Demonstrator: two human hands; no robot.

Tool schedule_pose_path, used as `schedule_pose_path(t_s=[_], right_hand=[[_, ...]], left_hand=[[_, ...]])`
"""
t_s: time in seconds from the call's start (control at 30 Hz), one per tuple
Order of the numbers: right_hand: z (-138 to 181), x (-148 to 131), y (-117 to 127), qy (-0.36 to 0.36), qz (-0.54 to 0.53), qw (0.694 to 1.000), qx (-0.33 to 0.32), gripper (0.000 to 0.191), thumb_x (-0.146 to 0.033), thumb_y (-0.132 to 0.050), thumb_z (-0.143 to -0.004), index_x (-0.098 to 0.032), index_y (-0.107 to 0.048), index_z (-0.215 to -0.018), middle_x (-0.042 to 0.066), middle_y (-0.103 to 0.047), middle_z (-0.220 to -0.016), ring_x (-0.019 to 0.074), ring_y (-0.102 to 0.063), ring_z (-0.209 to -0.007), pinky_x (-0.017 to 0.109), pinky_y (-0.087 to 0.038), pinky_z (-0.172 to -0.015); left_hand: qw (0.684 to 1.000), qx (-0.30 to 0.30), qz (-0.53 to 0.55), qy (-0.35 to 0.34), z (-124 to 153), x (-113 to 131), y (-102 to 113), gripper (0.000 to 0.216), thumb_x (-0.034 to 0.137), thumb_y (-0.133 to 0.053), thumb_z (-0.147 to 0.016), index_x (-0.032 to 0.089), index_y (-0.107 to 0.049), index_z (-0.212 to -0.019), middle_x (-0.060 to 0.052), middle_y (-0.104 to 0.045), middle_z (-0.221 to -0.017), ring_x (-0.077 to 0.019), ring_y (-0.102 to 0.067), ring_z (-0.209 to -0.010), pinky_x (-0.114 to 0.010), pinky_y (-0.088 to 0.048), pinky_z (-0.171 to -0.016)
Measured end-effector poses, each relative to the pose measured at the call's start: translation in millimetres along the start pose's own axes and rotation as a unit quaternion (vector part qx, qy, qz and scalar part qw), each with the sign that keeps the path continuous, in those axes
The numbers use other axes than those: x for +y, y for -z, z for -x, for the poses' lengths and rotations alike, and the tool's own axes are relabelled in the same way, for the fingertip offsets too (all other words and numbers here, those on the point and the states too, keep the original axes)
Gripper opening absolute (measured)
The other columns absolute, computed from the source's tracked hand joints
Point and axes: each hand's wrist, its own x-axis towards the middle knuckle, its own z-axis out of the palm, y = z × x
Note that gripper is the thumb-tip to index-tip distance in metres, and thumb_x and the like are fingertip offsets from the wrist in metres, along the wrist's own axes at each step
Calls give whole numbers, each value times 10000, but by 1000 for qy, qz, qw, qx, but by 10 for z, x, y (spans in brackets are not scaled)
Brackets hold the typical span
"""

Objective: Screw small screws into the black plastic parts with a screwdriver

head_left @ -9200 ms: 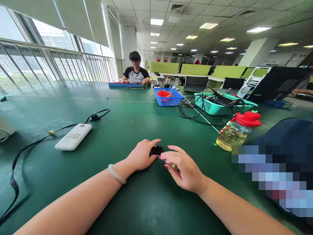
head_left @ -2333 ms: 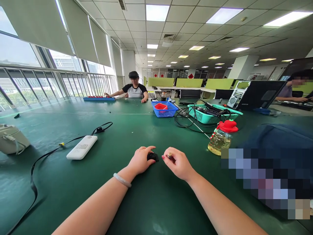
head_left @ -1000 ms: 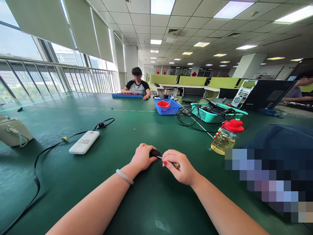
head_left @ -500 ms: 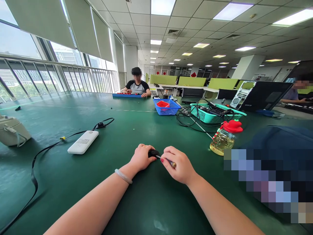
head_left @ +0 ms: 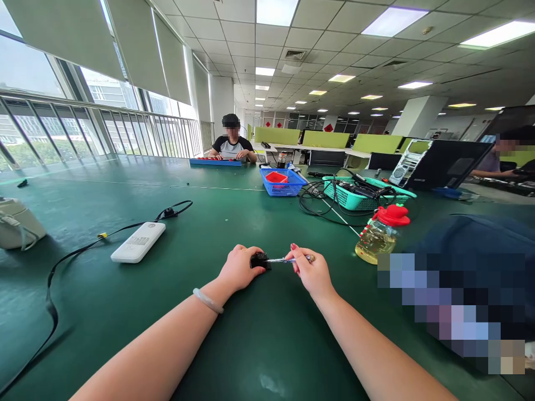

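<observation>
My left hand [head_left: 239, 268] presses a small black part [head_left: 259, 260] down on the green table [head_left: 125, 312], fingers curled over it. My right hand [head_left: 311, 271] pinches a thin screwdriver [head_left: 288, 259] that lies nearly level, its tip touching the black part. A pale bangle [head_left: 208, 301] sits on my left wrist.
A white power bank [head_left: 138, 242] with a black cable [head_left: 54, 267] lies to the left. A bottle with a red lid [head_left: 380, 234] stands to the right, beside a dark blue bag [head_left: 472, 262]. Blue [head_left: 283, 182] and teal [head_left: 359, 195] baskets sit farther back. A person sits at the far end.
My right hand has drawn back to the right and laid the screwdriver nearly flat, showing its shaft. My left hand stays on the black part.
</observation>
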Motion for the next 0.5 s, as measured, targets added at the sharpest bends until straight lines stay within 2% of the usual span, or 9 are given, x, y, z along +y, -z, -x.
schedule_pose_path(t_s=[0.13, 0.27, 0.37, 0.5], right_hand=[[-21, 37, 22, -18, -21, 999, 22, 528, -661, -594, -801, -173, -671, -614, -25, -444, -444, 94, -391, -405, 242, -285, -403], [-63, 61, 27, -54, -80, 995, 15, 483, -643, -692, -723, -164, -669, -662, -36, -477, -453, 82, -399, -379, 232, -305, -388], [-94, 59, 18, -86, -137, 987, 13, 454, -595, -770, -650, -155, -666, -690, -42, -497, -463, 75, -405, -379, 229, -329, -391], [-115, 76, 15, -130, -206, 970, 3, 414, -529, -790, -638, -150, -671, -754, -37, -530, -500, 80, -432, -408, 232, -367, -409]], left_hand=[[1000, 1, -1, -1, 5, 9, 5, 399, 335, -729, -744, 281, -670, -1135, -56, -677, -996, -266, -534, -1090, -384, -453, -960], [1000, 2, -6, -4, 10, 21, 12, 362, 327, -721, -746, 280, -676, -1102, -52, -676, -983, -266, -536, -1085, -383, -454, -959], [1000, -1, -7, -4, 13, 27, 16, 359, 328, -716, -748, 274, -676, -1101, -53, -676, -983, -267, -538, -1084, -389, -457, -959], [1000, 1, -5, -9, 15, 24, 19, 355, 311, -716, -751, 270, -675, -1101, -55, -679, -983, -268, -540, -1084, -398, -460, -956]])
